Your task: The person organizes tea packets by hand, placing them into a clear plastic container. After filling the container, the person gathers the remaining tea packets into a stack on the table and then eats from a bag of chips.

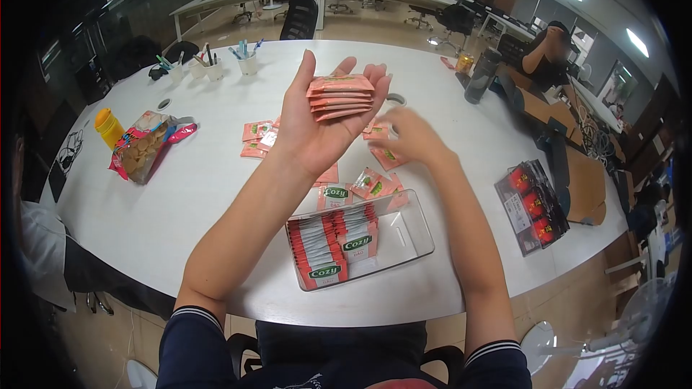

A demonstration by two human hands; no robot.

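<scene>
Neatly layered, the stack [342,97] of flat pink packets, its edges slightly fanned, lies on the upturned palm of the left hand [317,133], cradled by its curved fingers, thumb raised beside it. The right hand [412,137], blurred, is at loose packets [388,159] on the table [216,209]; whether it grips one, I cannot tell.
</scene>
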